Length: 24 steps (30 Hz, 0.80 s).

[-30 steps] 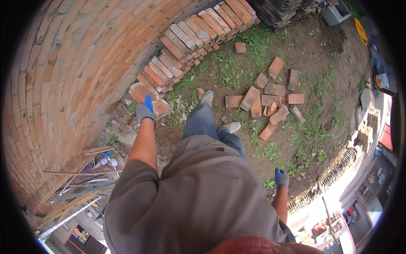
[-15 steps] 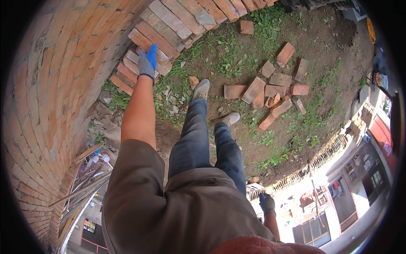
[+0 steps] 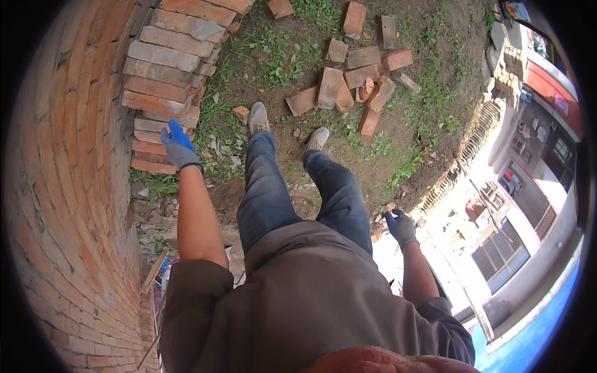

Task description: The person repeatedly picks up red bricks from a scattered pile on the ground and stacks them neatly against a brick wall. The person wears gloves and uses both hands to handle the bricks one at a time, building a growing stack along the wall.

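Note:
My left hand (image 3: pixel 178 147), in a blue and grey work glove, is open beside the near end of a brick stack (image 3: pixel 163 57). Its fingers are apart and hold no brick. Around it are the lower bricks (image 3: pixel 152 147) of the stack's stepped end; the hand partly covers them, and I cannot tell whether it touches one. Off to the right, my right hand (image 3: pixel 402 228) wears a similar glove and hangs away from the stack. Its fingers are loosely bent and apart, with nothing visible in them.
A tall brick wall (image 3: pixel 74 186) rises along the left, right beside the stack. Loose bricks (image 3: pixel 363 58) lie in a scattered heap on the grassy soil ahead, and a brick piece (image 3: pixel 241 114) rests by my left shoe (image 3: pixel 259 118). Buildings (image 3: pixel 516 205) stand at the right.
My left hand has come off the top brick at the stack's end and drawn back toward me. My right hand has risen outward, its fingers looser. The whole view has turned.

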Each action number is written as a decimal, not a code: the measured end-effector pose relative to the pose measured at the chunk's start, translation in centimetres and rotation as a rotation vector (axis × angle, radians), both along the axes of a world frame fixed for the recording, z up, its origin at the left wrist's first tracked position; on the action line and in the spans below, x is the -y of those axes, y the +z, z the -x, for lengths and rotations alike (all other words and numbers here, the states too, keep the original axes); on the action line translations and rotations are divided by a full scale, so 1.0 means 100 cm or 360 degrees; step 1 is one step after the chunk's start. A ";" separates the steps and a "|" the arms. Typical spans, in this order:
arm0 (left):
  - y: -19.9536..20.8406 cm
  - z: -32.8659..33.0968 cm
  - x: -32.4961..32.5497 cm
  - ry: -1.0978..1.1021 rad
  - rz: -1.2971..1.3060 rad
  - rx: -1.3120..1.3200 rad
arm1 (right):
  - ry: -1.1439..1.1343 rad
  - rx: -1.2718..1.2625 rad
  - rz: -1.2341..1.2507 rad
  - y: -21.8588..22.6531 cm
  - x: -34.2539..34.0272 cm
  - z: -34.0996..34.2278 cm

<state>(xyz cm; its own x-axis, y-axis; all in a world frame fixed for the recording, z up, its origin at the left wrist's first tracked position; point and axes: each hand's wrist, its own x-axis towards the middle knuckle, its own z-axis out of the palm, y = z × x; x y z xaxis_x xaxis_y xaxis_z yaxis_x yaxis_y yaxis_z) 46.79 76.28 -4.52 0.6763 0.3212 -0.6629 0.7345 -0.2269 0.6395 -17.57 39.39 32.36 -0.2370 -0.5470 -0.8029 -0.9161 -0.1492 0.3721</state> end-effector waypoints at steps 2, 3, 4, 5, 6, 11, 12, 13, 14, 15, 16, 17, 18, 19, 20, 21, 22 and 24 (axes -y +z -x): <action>0.016 0.058 0.040 -0.0418 -0.0175 0.0024 | 0.0035 0.0029 0.0052 -0.018 0.008 -0.006; 0.023 0.085 0.062 -0.0669 -0.0126 -0.0022 | -0.0010 0.0052 0.0095 -0.032 0.013 -0.012; 0.030 0.111 0.083 -0.0940 -0.0116 -0.0069 | -0.0049 0.0072 0.0137 -0.049 0.018 -0.020; 0.034 0.139 0.106 -0.1234 -0.0171 -0.0058 | -0.0026 0.0151 0.0220 -0.072 0.026 -0.029; 0.038 0.162 0.126 -0.1509 -0.0233 -0.0087 | -0.0016 0.0225 0.0305 -0.098 0.034 -0.040; 0.024 0.235 0.180 -0.2198 -0.0227 -0.0225 | -0.0170 0.0564 0.0432 -0.263 0.095 -0.085; 0.011 0.246 0.188 -0.2246 -0.0257 -0.0223 | -0.0110 0.0649 0.0508 -0.299 0.104 -0.093; -0.002 0.258 0.196 -0.2213 -0.0255 -0.0254 | -0.0137 0.0628 0.0505 -0.335 0.114 -0.099; -0.015 0.269 0.201 -0.2179 -0.0263 -0.0284 | -0.0140 0.0642 0.0515 -0.373 0.120 -0.108; -0.030 0.281 0.207 -0.2139 -0.0266 -0.0307 | -0.0098 0.0675 0.0573 -0.412 0.124 -0.118; -0.047 0.294 0.215 -0.2064 -0.0198 -0.0348 | -0.0050 0.0692 0.0626 -0.448 0.129 -0.125; -0.063 0.307 0.223 -0.1989 -0.0135 -0.0388 | -0.0052 0.0715 0.0620 -0.482 0.133 -0.131; -0.078 0.317 0.229 -0.1909 -0.0146 -0.0558 | -0.0076 0.0692 0.0581 -0.514 0.138 -0.136; -0.093 0.328 0.236 -0.1940 -0.0072 -0.0472 | -0.0122 0.0670 0.0547 -0.545 0.143 -0.142; -0.104 0.336 0.241 -0.1969 -0.0077 -0.0516 | -0.0167 0.0651 0.0505 -0.577 0.145 -0.148; -0.112 0.341 0.244 -0.2001 -0.0089 -0.0534 | -0.0214 0.0634 0.0454 -0.605 0.146 -0.151; -0.121 0.344 0.249 -0.1986 -0.0070 -0.0591 | -0.0221 0.0594 0.0444 -0.633 0.146 -0.153; -0.137 0.343 0.258 -0.1968 0.0015 -0.0566 | -0.0224 0.0524 0.0412 -0.692 0.143 -0.159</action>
